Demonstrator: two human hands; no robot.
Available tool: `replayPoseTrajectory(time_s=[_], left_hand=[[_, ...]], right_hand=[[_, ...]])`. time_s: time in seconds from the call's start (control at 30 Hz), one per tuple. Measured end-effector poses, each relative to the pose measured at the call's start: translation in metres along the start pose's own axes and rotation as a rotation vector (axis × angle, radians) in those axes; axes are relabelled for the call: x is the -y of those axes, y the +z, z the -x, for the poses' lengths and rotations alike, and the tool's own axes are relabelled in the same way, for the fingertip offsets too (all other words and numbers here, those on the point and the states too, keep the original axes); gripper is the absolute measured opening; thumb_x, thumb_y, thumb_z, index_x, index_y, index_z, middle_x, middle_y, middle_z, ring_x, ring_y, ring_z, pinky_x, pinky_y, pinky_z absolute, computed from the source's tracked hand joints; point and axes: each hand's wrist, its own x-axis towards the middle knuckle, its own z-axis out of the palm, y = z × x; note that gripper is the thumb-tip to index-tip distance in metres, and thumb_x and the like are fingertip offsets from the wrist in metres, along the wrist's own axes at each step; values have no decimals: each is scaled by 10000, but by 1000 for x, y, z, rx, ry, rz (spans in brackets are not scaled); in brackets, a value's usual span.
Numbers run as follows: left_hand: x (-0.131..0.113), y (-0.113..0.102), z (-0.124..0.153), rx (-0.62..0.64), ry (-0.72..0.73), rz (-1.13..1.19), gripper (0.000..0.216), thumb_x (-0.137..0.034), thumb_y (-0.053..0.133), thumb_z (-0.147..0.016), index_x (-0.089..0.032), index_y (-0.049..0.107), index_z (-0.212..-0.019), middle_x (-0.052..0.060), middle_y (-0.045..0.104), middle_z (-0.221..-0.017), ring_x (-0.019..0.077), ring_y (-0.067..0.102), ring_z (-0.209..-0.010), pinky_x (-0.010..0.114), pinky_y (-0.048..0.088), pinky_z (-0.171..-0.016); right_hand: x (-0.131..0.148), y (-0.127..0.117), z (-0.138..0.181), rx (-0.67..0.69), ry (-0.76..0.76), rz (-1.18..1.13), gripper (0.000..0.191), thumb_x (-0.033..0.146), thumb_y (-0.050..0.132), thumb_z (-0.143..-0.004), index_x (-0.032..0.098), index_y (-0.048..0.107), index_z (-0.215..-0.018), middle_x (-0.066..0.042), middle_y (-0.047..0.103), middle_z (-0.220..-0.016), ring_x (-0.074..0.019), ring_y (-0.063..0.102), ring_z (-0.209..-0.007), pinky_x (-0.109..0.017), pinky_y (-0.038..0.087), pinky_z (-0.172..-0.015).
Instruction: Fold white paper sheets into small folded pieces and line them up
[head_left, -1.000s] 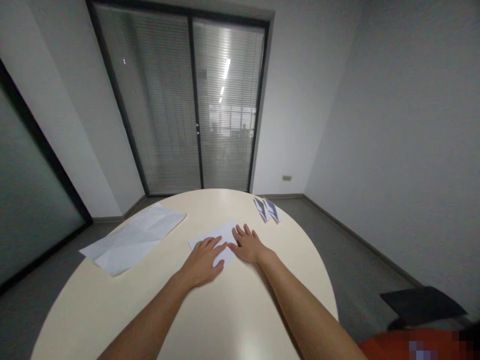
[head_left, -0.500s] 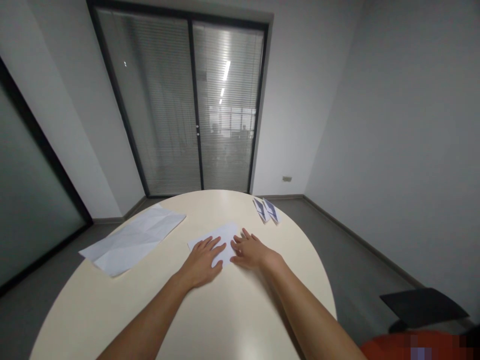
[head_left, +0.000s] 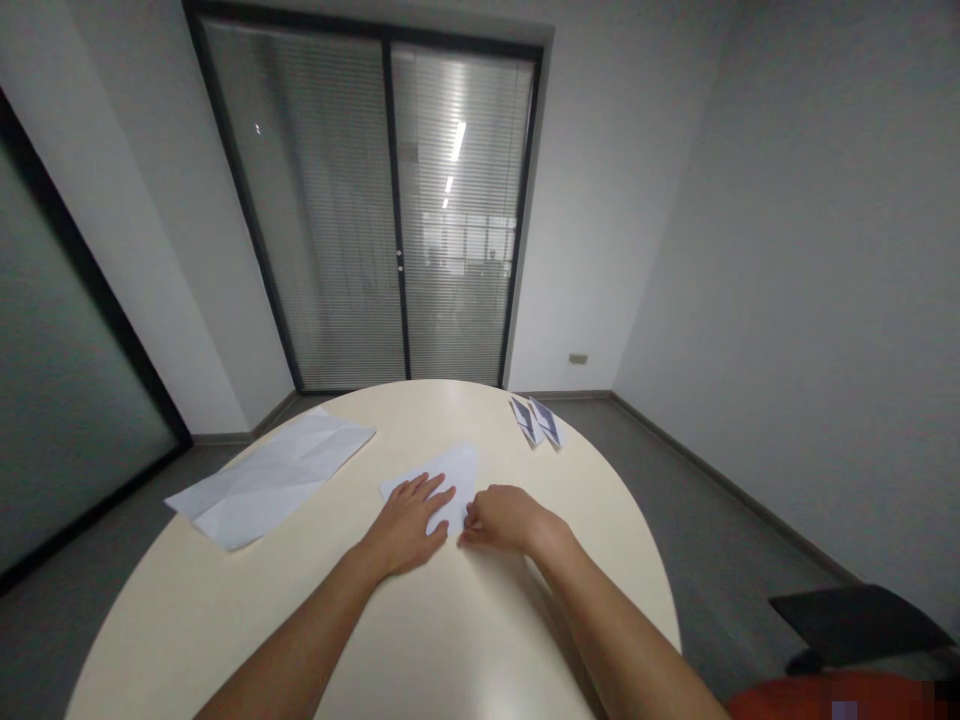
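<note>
Work piece: a small flat white paper sheet with straight edges (head_left: 460,468), lying on the round cream-coloured table with a smooth top (head_left: 442,630), inboard of the far edge, about midway between left and right edges.

Left hand (head_left: 407,522): palm down on the sheet's near-left part, fingers spread apart, gripping nothing. Right hand (head_left: 504,517): curled, knuckles up, thumb and fingertips bunched at the near end of the sheet's right edge. Can't tell if they pinch the paper or just touch it; the fingers hide the contact.

Key relation: sheet is directly left of the right hand; its right edge runs from the far side back toward the person. Right hand is the nearer one to that edge; left hand covers the opposite side. Visible far edge slants from the left corner up to the far right. Long axis not certain, near side is covered.

Rest of table: large creased white paper sheet (head_left: 281,475) by the far-left edge, one corner at the rim. Two slim folded paper pieces, white with dark purple-blue faces (head_left: 526,424) (head_left: 547,424), side by side at the far-right edge, well apart from the large sheet.
</note>
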Motion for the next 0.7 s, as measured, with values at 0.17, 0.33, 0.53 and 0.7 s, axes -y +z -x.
replayPoseTrajectory(time_s=[0.17, 0.33, 0.53, 0.7], left_hand=[[0, 0, 0, 9, 4, -7, 556, -388, 462, -935, -300, 450, -1485, 44, 349, -1605, 297, 299, -1484, 523, 237, -1200], [-2, -2, 0, -1, -1, -30, 553, -380, 473, -927, -303, 464, -1475, 43, 373, -1594, 293, 324, -1471, 504, 261, -1189], [-4, -1, 0, -39, -59, -61, 547, -396, 478, -925, -293, 483, -1462, 52, 403, -1578, 311, 358, -1448, 502, 304, -1156], [-1, 3, -1, -70, -42, -23, 528, -381, 483, -933, -277, 500, -1450, 62, 423, -1565, 315, 365, -1445, 516, 303, -1158]], right_hand=[[-14, 13, -13, -187, 33, -49, 287, 362, 559, -945, 198, 758, -1070, -129, 749, -1068, -265, 702, -986, -306, 488, -802], [-25, 23, -22, -207, -26, -19, 317, 369, 574, -938, 165, 728, -1126, -153, 700, -1199, -257, 644, -1116, -303, 469, -892], [-17, 11, -14, -153, -2, -70, 214, 330, 643, -877, 189, 781, -958, -111, 769, -961, -259, 703, -948, -279, 483, -778], [-16, 14, -17, -210, -5, -99, 159, 267, 676, -831, 188, 794, -901, -116, 769, -917, -268, 709, -883, -298, 486, -765]])
